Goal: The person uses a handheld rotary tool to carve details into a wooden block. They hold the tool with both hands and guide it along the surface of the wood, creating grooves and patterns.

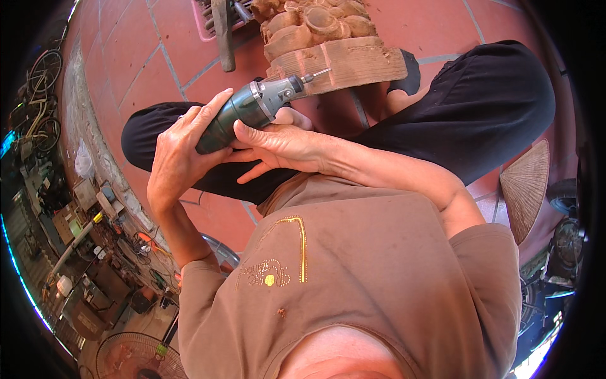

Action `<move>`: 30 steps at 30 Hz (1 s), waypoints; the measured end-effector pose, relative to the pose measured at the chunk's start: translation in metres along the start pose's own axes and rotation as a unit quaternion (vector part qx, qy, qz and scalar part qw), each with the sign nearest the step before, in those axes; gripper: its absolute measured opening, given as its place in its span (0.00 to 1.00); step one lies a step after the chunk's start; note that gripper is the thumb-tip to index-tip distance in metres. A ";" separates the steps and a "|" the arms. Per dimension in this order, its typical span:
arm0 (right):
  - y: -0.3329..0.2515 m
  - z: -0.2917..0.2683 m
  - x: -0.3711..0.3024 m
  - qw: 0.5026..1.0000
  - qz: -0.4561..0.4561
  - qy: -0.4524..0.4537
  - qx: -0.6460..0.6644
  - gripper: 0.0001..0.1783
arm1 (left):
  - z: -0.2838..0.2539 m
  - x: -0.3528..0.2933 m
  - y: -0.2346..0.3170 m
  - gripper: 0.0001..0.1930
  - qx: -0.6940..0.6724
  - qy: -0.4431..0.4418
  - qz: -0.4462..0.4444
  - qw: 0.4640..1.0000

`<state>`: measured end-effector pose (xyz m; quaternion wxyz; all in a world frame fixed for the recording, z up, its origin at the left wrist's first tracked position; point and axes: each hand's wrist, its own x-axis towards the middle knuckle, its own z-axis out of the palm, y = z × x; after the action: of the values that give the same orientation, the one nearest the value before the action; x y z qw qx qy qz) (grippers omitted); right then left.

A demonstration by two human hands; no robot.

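A dark green rotary grinder (235,117) with a grey metal collar lies slantwise in front of my body. Its thin metal bit (319,74) points up and to the right, overlapping the side of a carved wooden block (353,62) in this view; whether they touch I cannot tell. My left hand (183,140) is wrapped round the grinder's body from the left. Against the tool's near side rests my right hand (284,146), its thumb on the casing and its visible fingers spread beneath. Rounded carved shapes cover the block's far part.
A wooden mallet-like stick (223,38) leans by a pink basket (203,23) of tools on the red tiled floor (136,69). A woven conical hat (529,189) lies right. At left are bicycles (45,79), cluttered tools and a fan (136,354). My crossed legs frame the block.
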<state>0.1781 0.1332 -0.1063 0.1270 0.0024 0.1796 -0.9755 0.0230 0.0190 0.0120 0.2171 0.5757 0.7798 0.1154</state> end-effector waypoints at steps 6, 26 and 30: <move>0.000 0.003 -0.003 1.000 0.014 -0.012 -0.005 0.46 | -0.001 -0.002 0.003 0.47 0.005 -0.010 0.001 1.000; 0.005 0.009 -0.013 1.000 0.026 -0.015 -0.007 0.51 | 0.000 -0.006 0.005 0.48 0.006 -0.024 0.005 1.000; 0.002 0.011 -0.016 0.999 0.033 -0.010 -0.017 0.53 | 0.001 -0.007 0.006 0.47 0.009 -0.028 0.003 1.000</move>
<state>0.1945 0.1309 -0.0956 0.1607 -0.0037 0.1949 -0.9676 0.0299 0.0142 0.0153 0.2331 0.5828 0.7729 0.0926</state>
